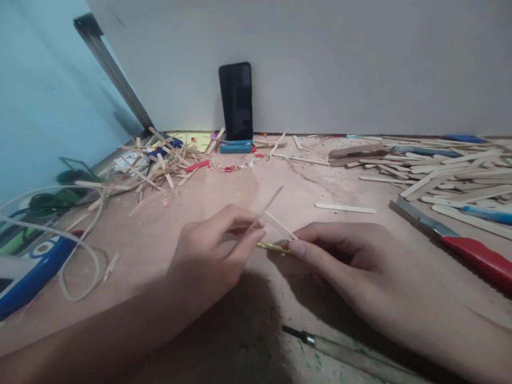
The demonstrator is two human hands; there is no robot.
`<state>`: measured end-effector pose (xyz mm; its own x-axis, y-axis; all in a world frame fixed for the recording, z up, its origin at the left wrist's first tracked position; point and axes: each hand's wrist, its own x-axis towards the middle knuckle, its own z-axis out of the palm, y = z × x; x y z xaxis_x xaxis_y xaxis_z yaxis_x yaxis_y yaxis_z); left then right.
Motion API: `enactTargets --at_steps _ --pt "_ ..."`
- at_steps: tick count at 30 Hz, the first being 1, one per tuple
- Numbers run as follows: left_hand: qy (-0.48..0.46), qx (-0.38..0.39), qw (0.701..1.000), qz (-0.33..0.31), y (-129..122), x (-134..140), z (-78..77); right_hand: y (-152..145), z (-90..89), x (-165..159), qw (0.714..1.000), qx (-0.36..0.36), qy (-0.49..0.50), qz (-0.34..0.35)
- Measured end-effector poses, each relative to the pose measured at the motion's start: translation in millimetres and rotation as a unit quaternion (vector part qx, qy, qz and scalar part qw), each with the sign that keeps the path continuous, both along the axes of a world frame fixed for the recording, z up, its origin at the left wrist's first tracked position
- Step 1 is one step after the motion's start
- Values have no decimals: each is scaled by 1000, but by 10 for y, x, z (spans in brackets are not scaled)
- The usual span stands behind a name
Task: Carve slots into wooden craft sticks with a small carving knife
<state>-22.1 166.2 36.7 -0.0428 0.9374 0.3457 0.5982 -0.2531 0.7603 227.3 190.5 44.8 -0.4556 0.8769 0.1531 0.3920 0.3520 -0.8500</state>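
My left hand (218,248) is closed in a pinch on a thin wooden craft stick (272,200), which slants up and to the right past the fingertips. Facing it, my right hand (340,250) pinches the lower end of a second pale craft stick (279,224) between thumb and fingers. The upper end of that stick comes close to the first one; whether they touch I cannot tell. Below the fingertips a narrow yellow strip (274,247) spans between the hands, partly hidden by the right fingers. Beyond my right hand a single craft stick (346,208) lies flat.
A phone (236,101) stands upright against the back panel. Loose stick pieces (160,165) pile up at left, more craft sticks (460,165) at right. A red-handled cutter (476,256), a blade tool (340,349) and a white cable (96,256) lie around my hands.
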Motion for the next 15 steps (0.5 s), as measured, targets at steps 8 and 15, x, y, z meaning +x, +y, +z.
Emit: enactTargets --at_steps 8,15 --pt "-28 -10 999 -35 -76 3 1 -39 -44 29 999 -11 1 37" --pt "-34 -9 999 -14 -179 68 6 -82 -15 8 1000 0 -3 29"
